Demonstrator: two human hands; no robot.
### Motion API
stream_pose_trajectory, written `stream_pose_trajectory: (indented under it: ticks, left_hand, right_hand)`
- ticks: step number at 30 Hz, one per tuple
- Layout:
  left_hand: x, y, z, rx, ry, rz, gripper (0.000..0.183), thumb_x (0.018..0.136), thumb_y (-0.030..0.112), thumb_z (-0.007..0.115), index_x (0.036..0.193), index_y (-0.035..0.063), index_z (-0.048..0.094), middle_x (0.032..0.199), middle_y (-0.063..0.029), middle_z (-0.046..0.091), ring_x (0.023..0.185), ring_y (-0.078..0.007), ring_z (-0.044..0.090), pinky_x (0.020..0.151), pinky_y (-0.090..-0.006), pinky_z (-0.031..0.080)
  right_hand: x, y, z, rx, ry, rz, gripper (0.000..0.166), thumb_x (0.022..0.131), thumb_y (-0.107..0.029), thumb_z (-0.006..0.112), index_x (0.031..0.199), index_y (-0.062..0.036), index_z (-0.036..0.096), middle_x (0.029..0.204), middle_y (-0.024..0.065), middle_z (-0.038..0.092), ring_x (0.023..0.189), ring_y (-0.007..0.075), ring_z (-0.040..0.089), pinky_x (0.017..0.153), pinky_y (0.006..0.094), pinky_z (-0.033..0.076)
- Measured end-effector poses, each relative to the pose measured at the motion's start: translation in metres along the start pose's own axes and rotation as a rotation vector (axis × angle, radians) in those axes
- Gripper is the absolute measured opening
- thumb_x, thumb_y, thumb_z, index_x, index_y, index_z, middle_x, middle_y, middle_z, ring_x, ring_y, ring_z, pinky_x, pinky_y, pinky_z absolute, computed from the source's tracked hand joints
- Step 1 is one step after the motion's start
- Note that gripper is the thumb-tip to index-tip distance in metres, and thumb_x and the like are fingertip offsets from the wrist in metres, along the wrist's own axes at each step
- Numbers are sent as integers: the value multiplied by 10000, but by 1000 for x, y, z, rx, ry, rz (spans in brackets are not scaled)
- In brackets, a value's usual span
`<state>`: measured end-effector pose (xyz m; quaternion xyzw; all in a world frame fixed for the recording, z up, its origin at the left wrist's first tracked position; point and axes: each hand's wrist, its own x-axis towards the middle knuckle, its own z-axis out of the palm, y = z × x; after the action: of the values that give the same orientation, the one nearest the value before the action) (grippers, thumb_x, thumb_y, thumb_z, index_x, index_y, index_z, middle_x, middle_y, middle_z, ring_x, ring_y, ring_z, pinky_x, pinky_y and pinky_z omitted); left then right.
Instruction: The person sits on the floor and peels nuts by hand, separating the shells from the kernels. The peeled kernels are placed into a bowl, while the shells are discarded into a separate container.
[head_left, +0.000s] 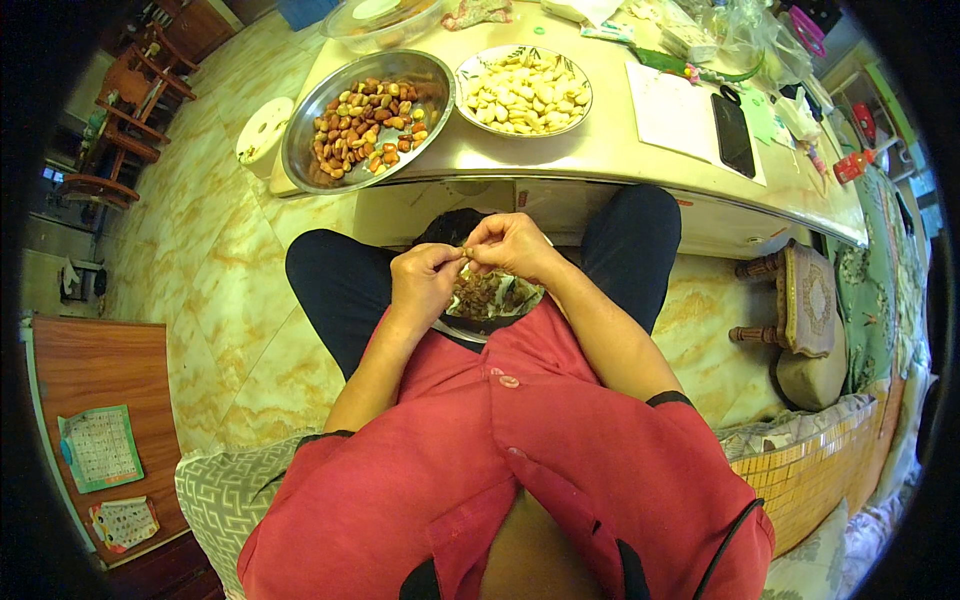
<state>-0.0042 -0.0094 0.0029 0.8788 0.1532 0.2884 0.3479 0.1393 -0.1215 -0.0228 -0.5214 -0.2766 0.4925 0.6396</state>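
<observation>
Between my fingertips is a small brownish bean (468, 253), probably a broad bean, mostly covered by the fingers. My left hand (426, 271) pinches it from one side and my right hand (511, 246) from the other. Below both hands, between my knees, a container holds brown bean skins (487, 296); its full shape is hidden. On the table ahead, a steel bowl (296, 154) holds reddish-brown and greenish unpeeled beans. Beside it stands a white patterned bowl (463, 75) heaped with pale peeled beans.
The table (517, 161) also carries a clear lidded container (382, 26), white paper (664, 112), a black phone (733, 135), plastic bags (772, 52) and a red bottle (853, 166). A round white canister (264, 133) stands by its left end. On the right is a small wooden stool (810, 300).
</observation>
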Motion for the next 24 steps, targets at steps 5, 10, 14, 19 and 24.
stream_pose_trajectory:
  ticks: [5, 10, 14, 19, 24]
  left_hand:
    - [-1, -1, -1, -35, -25, -34, 84, 723, -13, 730, 805, -2, 717, 789, -133, 707, 719, -220, 696, 656, -297, 539]
    - [-5, -3, 0, -106, -15, -113, 80, 727, -21, 721, 806, -5, 718, 783, -125, 709, 711, -199, 691, 656, -289, 536]
    - [-7, -7, 2, -155, -17, -146, 69, 748, -38, 710, 812, -16, 718, 787, -116, 709, 700, -168, 685, 641, -275, 550]
    - [-9, -12, 6, -434, -17, -333, 70, 789, -63, 688, 855, -43, 702, 831, -118, 704, 711, -152, 676, 645, -265, 572]
    - [-8, -15, 9, -749, 22, -445, 79, 819, -58, 680, 896, -43, 686, 856, -130, 698, 711, -169, 679, 657, -271, 582]
  right_hand:
    - [-1, -1, 0, -11, 8, 48, 83, 835, -27, 646, 855, 53, 654, 761, 133, 687, 650, 158, 664, 615, 263, 559]
    - [-2, -3, 1, -37, 13, 85, 90, 840, -28, 637, 882, 50, 656, 797, 150, 690, 678, 174, 681, 637, 272, 581]
    - [-3, -6, 3, -16, 28, 97, 86, 832, -7, 631, 888, 54, 655, 802, 154, 691, 670, 176, 681, 633, 275, 586]
    - [-3, -6, 6, 17, 69, 96, 78, 841, -9, 636, 895, 47, 646, 800, 139, 686, 668, 164, 674, 629, 276, 588]
    - [0, -1, 6, 100, 108, 67, 74, 856, -5, 633, 920, 32, 626, 793, 113, 671, 678, 152, 664, 626, 268, 586]
